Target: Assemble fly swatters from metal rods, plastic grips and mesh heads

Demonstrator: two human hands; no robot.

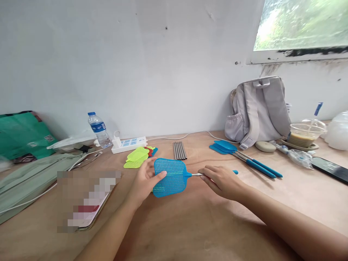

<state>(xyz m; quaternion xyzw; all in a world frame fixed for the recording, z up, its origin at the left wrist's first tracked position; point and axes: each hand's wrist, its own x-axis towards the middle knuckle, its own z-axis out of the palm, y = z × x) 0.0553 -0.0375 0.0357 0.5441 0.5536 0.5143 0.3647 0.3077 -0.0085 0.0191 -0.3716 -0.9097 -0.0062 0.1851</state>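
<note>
Between my two hands is a blue fly swatter [174, 185], held level above the table. My left hand [146, 181] grips its perforated head, thumb on top and fingers behind. My right hand [221, 181] is closed around the metal rod near the neck, and a blue tip pokes out beyond the knuckles. Loose yellow-green swatter heads [137, 156] lie behind my left hand, with a red and a blue piece beside them. Several grey metal tubes [179, 150] rest in a row further back. To the right lie blue swatters with handles [257, 167].
A power strip [129, 144] and a water bottle [99, 128] stand near the wall. At the back right are a grey backpack [258, 108], a drink cup [304, 134] and a dark phone [333, 170]. A partly pixelated flat object [92, 214] and grey-green cloth [35, 181] lie left.
</note>
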